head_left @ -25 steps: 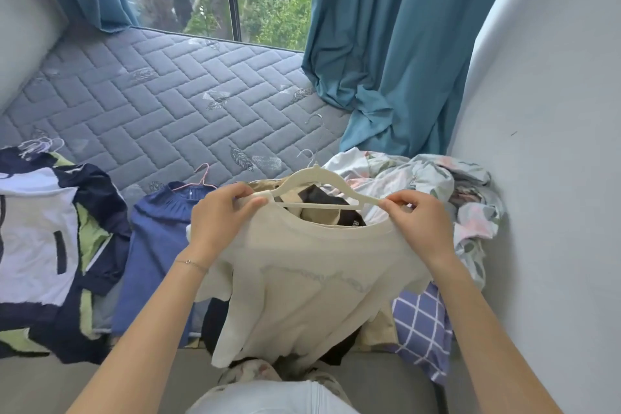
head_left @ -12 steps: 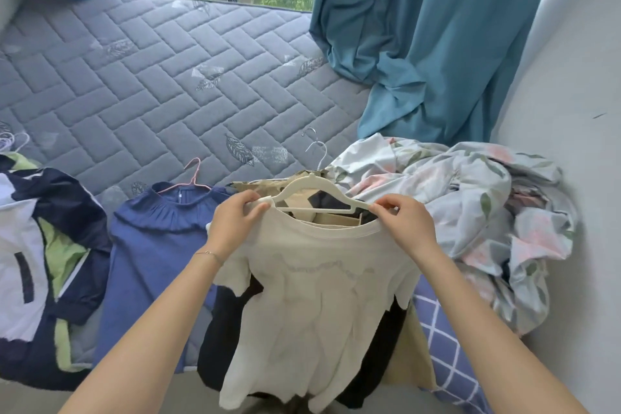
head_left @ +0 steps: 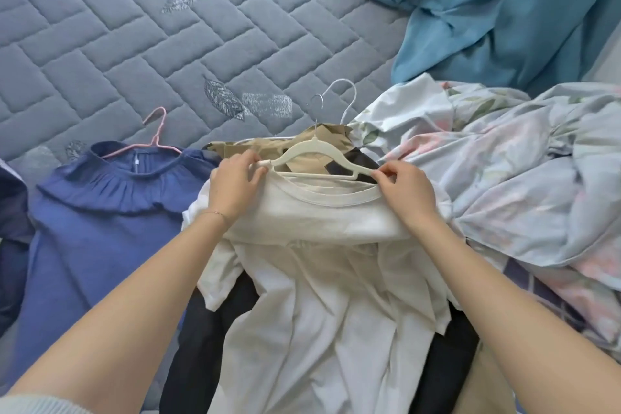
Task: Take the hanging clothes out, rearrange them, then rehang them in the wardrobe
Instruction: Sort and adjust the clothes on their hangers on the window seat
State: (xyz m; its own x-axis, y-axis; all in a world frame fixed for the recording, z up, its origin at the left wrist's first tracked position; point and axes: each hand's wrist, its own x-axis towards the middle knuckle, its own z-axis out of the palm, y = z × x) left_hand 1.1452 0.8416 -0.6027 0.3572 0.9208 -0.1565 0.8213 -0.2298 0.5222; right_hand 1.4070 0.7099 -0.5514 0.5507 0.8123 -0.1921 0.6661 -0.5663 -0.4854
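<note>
Pinching shirt [head_left: 322, 215] shoulders onto both hanger [head_left: 316, 151] ends, left hand [head_left: 235, 185] and right hand [head_left: 406, 191] apart, one at each end; best to seat both evenly before lifting.

The T-shirt [head_left: 319, 279] lies at the front centre of the mattress [head_left: 134, 44], spread over another garment [head_left: 201, 346]. Its hanger [head_left: 314, 148] sits at the far end, with the left hand [head_left: 235, 185] at the hanger's left tip and the right hand [head_left: 406, 188] at its right tip. Just left of the T-shirt lies a blouse [head_left: 94, 228] on a second hanger [head_left: 156, 134]; to the right a heap of bedding [head_left: 504, 178] touches the T-shirt, and behind that heap the curtain [head_left: 487, 27] rests on the mattress.
</note>
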